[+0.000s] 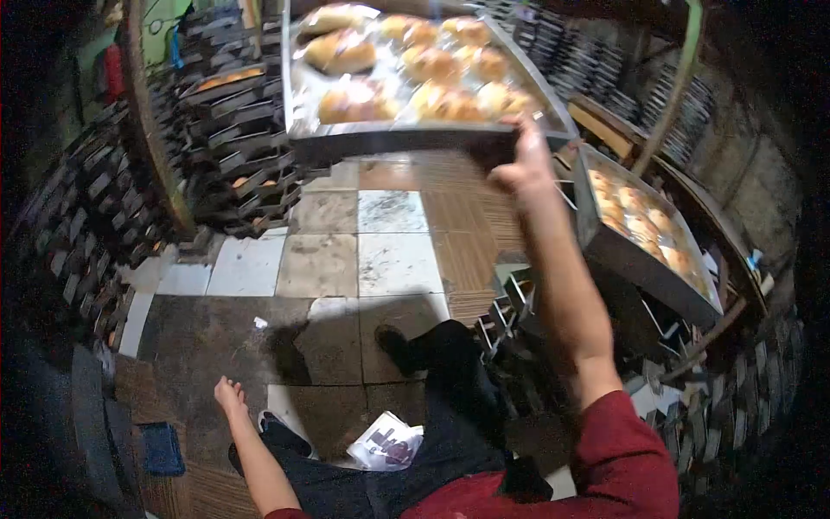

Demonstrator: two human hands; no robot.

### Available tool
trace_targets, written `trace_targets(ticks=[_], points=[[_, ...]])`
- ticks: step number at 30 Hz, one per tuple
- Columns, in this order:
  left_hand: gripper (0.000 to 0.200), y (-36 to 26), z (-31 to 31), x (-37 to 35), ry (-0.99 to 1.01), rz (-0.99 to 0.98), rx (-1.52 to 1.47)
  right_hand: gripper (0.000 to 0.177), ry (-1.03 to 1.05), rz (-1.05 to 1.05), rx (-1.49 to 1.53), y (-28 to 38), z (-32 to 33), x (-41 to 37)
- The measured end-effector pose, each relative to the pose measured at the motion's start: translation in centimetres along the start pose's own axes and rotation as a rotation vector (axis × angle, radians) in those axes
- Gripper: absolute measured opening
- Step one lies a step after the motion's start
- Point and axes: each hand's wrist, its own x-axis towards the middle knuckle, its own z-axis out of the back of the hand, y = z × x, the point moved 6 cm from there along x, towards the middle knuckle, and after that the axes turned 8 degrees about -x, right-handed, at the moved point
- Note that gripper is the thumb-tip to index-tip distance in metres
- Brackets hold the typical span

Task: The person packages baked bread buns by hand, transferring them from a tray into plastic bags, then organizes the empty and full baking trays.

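Observation:
My right hand [526, 160] reaches forward and grips the near right edge of a metal baking tray [398, 143] at the top of the view. Browned buns [432, 65] sit in rows on the tray's shiny base, slightly blurred. The tray's far edge is cut off by the frame. Down at the lower left, my left hand [230, 394] hangs low beside my leg, away from the tray. Its fingers look loosely curled and nothing shows in them.
To the right stands a second tray [657, 277] of buns, above stacked metal trays. Tall piles of dark tins [233, 130] line the left and back. A wooden post [147, 121] rises at left. White paper [386, 441] and a blue cloth [162, 448] lie low in view.

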Motion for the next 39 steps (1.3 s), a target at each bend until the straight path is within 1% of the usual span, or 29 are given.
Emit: trace_targets(ticks=[2,4,6,8,9,11,12,14,16,17,18,19,20,21,22,23,24,26,28,29,30,31,32,33,34,36,38,39], points=[[0.034,0.0,-1.3,-0.6,0.025,0.009,0.036,0.036,0.111,0.111,-0.162,8.2,5.3,-0.5],[0.034,0.2,-2.7,-1.5,0.034,0.023,0.05,0.033,0.014,0.308,-0.104,14.1,10.0,-4.7],[0.033,1.1,-3.6,-0.3,0.092,0.033,0.071,0.033,-0.207,0.293,-0.029,16.4,12.0,-11.1],[0.033,1.8,-4.7,0.2,0.146,0.038,0.095,0.031,-0.141,0.29,-0.053,18.0,18.1,-11.6],[0.032,1.9,-5.3,-0.2,0.178,0.061,0.088,0.032,-0.331,0.525,-0.104,18.7,19.8,-12.8],[0.031,1.9,-5.8,-0.9,0.216,0.08,0.08,0.035,-0.456,0.425,-0.076,18.3,24.5,-11.6],[0.03,2.1,-6.1,-1.4,0.216,0.079,0.081,0.037,-0.48,0.414,-0.053,18.1,25.2,-11.2],[0.03,2.3,-6.5,-1.7,0.217,0.08,0.077,0.04,-0.741,0.375,0.001,17.3,26.3,-10.9],[0.03,2.6,-7.0,-1.7,0.314,0.074,0.107,0.052,-0.649,0.394,0.059,16.3,27.7,-8.5],[0.03,2.7,-6.7,-1.6,0.31,0.074,0.106,0.059,-0.604,0.402,0.087,15.8,27.3,-8.0],[0.03,2.7,-6.9,-1.5,0.335,0.076,0.099,0.06,-0.575,0.347,0.128,15.3,27.1,-7.5],[0.029,2.7,-7.0,-1.6,0.36,0.08,0.097,0.06,-0.613,0.303,0.145,14.6,27.3,-7.5],[0.029,2.6,-6.8,-1.4,0.36,0.076,0.101,0.06,-0.652,0.259,0.166,13.4,25.7,-9.2],[0.028,2.5,-6.6,-1.1,0.303,0.09,0.116,0.061,-0.502,0.077,0.353,10.6,27.7,-7.8],[0.027,2.9,-6.6,-1.1,0.244,0.113,0.122,0.054,-0.609,0.103,0.263,9.2,21.2,-15.2],[0.027,3.2,-6.7,-1.4,0.24,0.121,0.117,0.046,-0.402,0.285,0.114,8.4,17.4,-19.4],[0.025,2.6,-6.6,-2.2,0.236,0.095,0.108,0.043,-0.279,0.384,0.011,7.6,14.4,-22.9],[0.024,1.8,-5.7,-2.5,0.21,0.073,0.116,0.033,-0.202,0.676,-0.485,6.3,11.2,-28.8],[0.022,1.4,-5.8,-2.7,0.309,0.062,0.115,0.017,0.173,1.176,-1.119,3.2,10.3,-30.7],[0.02,0.6,-5.7,-4.1,0.334,0.022,0.088,0.008,0.218,1.142,-1.25,2.2,7.3,-30.5],[0.02,0.0,-5.6,-4.6,0.321,0.025,0.092,0.011,0.399,1.123,-1.455,1.9,5.5,-30.0],[0.014,-0.5,-5.6,-4.9,0.299,0.015,0.053,0.016,0.451,1.124,-1.443,2.7,5.7,-28.8],[0.014,-0.4,-5.6,-5.4,0.286,0.014,0.021,0.019,0.332,1.216,-1.535,4.8,6.4,-27.9],[0.013,-0.4,-5.5,-5.4,0.313,0.042,0.064,0.023,0.199,1.298,-1.624,6.8,7.1,-27.0],[0.013,-0.5,-5.7,-5.9,0.322,0.059,0.072,0.027,-0.125,1.475,-1.781,9.3,7.6,-26.6],[0.016,-1.1,-5.5,-6.5,0.275,0.021,0.066,0.034,-0.666,1.344,-2.165,13.5,11.6,-24.7],[0.019,-0.8,-5.5,-6.0,0.305,0.029,0.067,0.034,-0.784,1.199,-2.352,16.7,16.0,-23.3],[0.019,-1.0,-5.7,-6.2,0.307,0.029,0.081,0.034,-0.783,1.193,-2.364,17.4,17.9,-22.9]])
